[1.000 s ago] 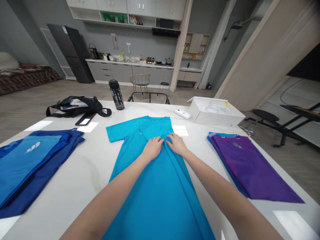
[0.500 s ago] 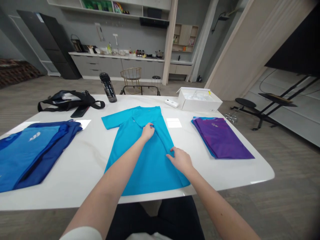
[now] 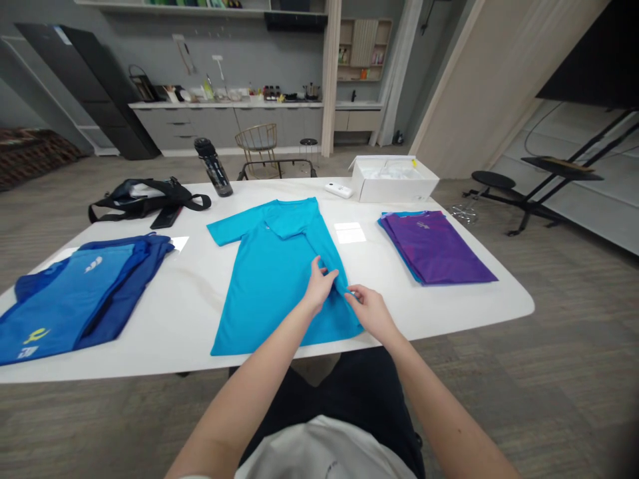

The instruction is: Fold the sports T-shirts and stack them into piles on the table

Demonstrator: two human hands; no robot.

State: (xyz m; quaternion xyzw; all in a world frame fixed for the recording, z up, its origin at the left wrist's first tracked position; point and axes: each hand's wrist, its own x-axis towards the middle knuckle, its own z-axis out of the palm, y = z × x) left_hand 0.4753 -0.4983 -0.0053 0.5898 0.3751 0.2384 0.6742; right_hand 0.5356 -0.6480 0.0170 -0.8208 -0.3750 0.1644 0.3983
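Observation:
A turquoise T-shirt [image 3: 269, 266] lies flat on the white table [image 3: 190, 306], collar away from me, its right side folded inward along a long crease. My left hand [image 3: 319, 286] rests on that crease near the hem, its fingers together and pinching the folded fabric. My right hand [image 3: 367, 309] sits just beside it, a little nearer to me, with its fingers curled on the same folded edge. The two hands almost touch.
A stack of blue shirts [image 3: 74, 299] lies at the left and a purple folded stack [image 3: 434, 246] at the right. Behind stand a black bag [image 3: 144, 198], a dark bottle [image 3: 212, 166], a white remote [image 3: 338, 190] and an open white box [image 3: 394, 179]. A black stool [image 3: 494, 181] stands on the right.
Both hands slid down the folded edge from the chest toward the hem, the right first, then the left joining it. The view has pulled back from the table.

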